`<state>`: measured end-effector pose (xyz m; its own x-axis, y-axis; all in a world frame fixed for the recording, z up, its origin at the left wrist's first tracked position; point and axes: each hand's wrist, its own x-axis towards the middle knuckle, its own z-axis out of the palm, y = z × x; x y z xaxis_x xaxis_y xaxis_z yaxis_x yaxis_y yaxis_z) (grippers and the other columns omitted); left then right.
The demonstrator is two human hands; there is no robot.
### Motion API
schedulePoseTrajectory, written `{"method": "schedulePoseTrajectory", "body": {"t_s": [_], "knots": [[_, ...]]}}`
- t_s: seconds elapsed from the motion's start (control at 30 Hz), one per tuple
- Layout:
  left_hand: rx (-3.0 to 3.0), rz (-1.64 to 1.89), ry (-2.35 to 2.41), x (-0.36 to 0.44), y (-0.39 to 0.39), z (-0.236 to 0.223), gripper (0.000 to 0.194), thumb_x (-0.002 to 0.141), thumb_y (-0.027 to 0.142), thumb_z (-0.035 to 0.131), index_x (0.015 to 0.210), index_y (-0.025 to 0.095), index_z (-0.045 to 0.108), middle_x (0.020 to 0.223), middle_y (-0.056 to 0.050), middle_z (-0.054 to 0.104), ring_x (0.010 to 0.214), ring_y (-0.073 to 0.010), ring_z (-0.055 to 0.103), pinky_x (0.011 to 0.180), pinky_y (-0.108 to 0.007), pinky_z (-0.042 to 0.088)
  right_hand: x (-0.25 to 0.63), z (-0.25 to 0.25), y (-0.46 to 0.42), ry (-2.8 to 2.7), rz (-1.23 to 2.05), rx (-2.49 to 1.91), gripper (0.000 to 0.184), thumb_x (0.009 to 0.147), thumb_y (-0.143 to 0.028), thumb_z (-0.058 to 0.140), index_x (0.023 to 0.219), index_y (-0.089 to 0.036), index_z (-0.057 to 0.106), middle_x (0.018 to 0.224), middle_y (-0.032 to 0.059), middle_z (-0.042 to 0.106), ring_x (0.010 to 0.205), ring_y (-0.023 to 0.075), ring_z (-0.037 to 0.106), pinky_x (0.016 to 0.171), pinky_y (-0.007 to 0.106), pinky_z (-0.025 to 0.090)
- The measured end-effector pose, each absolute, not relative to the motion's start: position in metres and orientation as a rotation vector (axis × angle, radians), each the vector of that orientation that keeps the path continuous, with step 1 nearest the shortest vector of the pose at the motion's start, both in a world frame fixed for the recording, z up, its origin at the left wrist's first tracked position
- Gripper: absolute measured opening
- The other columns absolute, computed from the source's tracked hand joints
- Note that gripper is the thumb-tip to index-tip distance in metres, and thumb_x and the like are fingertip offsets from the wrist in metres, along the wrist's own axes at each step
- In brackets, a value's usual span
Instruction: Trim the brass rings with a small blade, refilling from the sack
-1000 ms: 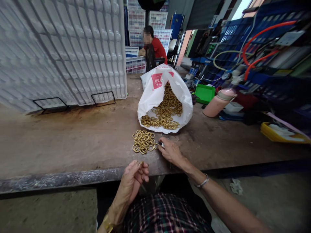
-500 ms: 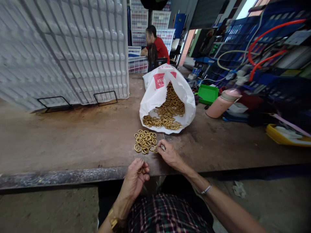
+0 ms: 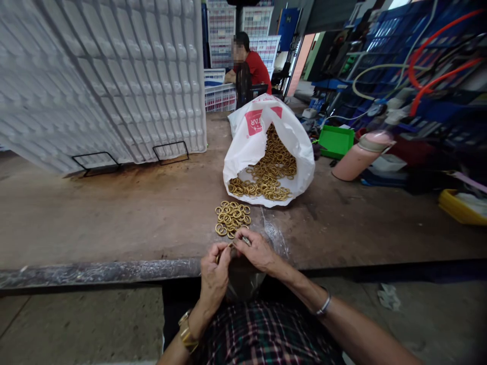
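Several brass-coloured rings lie in a small pile (image 3: 232, 215) on the table, just beyond my hands. My left hand (image 3: 215, 271) is closed, thumb against fingers, with a brass ring (image 3: 218, 258) showing between them. Fingertips meeting it, my right hand (image 3: 258, 251) is closed too, with a small silvery object (image 3: 246, 241) partly hidden in its curled fingers. What that object is, I cannot make out. Behind the pile, a white plastic bag (image 3: 243, 152) with red print lies with its mouth towards me, holding many loose rings (image 3: 276, 162).
Tall stacked white ribbed panels (image 3: 152, 76) stand on the left of the wooden table (image 3: 114, 218), by black wire stands (image 3: 97, 163). To the right are a green tray (image 3: 336, 142), a pink bottle (image 3: 359, 157) and a yellow tray (image 3: 462, 210). A person in red (image 3: 258, 68) sits beyond.
My right hand has moved from beside the ring pile towards me and left, to meet my left hand. My left hand has risen slightly and turned. The view has shifted a little.
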<state>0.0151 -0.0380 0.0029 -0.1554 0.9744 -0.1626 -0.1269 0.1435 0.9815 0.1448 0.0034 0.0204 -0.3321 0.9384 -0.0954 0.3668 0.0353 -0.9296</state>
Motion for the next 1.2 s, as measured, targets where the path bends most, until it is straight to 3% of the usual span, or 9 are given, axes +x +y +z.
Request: {"method": "schedulePoseTrajectory", "body": {"t_s": [0.1,0.27,0.37,0.7,0.93,1.2], "knots": [[1.145,1.27,1.331,0.015,-0.039,0.005,0.019,0.074,0.033,0.06,0.072,0.015,0.063,0.062,0.001,0.056,0.06,-0.0091,0.049,0.059,-0.019,0.038,0.145,0.019,0.004,-1.795,1.237,-1.357,0.019,0.079,-0.032,0.046,0.067,-0.018,0.049,0.055,-0.0059,0.045,0.052,0.0084,0.039,0.049,0.019,0.029],[0.874,1.025,1.177,0.014,-0.041,0.006,0.028,0.079,0.045,0.053,0.075,0.017,0.052,0.051,0.007,0.042,0.039,-0.004,0.028,0.038,-0.017,0.022,0.143,0.017,0.003,-1.802,1.197,-1.385,0.018,0.078,-0.029,0.045,0.065,-0.018,0.049,0.055,-0.0064,0.041,0.052,0.0077,0.036,0.048,0.019,0.027],[0.714,0.981,1.029,0.013,-0.041,0.008,0.03,0.079,0.047,0.053,0.074,0.018,0.046,0.054,0.008,0.041,0.036,-0.002,0.02,0.035,-0.016,0.015,0.143,0.016,0.002,-1.801,1.199,-1.364,0.019,0.079,-0.029,0.044,0.066,-0.017,0.051,0.057,-0.006,0.042,0.054,0.0078,0.037,0.05,0.019,0.028],[0.628,1.014,0.952,0.016,-0.042,0.012,0.029,0.076,0.043,0.059,0.076,0.017,0.046,0.057,0.007,0.046,0.04,-0.0018,0.028,0.036,-0.014,0.019,0.146,0.016,0.004,-1.755,1.22,-1.411,0.02,0.082,-0.026,0.039,0.075,-0.018,0.055,0.062,-0.0023,0.055,0.058,0.0102,0.049,0.055,0.02,0.036],[0.668,1.064,1.046,0.016,-0.04,0.012,0.031,0.075,0.045,0.059,0.076,0.017,0.045,0.058,0.007,0.047,0.04,-0.0021,0.031,0.036,-0.014,0.022,0.151,0.013,-0.004,-2.241,0.822,-1.463,0.017,0.073,-0.01,0.042,0.08,-0.019,0.055,0.064,-0.0002,0.057,0.056,0.011,0.047,0.054,0.021,0.03],[0.755,1.068,1.092,0.014,-0.041,0.009,0.031,0.077,0.047,0.055,0.077,0.017,0.047,0.058,0.006,0.048,0.04,-0.003,0.034,0.037,-0.015,0.026,0.146,0.022,-0.007,-2.499,0.693,-1.564,0.024,0.069,-0.007,0.042,0.086,-0.017,0.055,0.081,0.0062,0.065,0.067,0.0149,0.055,0.059,0.024,0.03]]}}
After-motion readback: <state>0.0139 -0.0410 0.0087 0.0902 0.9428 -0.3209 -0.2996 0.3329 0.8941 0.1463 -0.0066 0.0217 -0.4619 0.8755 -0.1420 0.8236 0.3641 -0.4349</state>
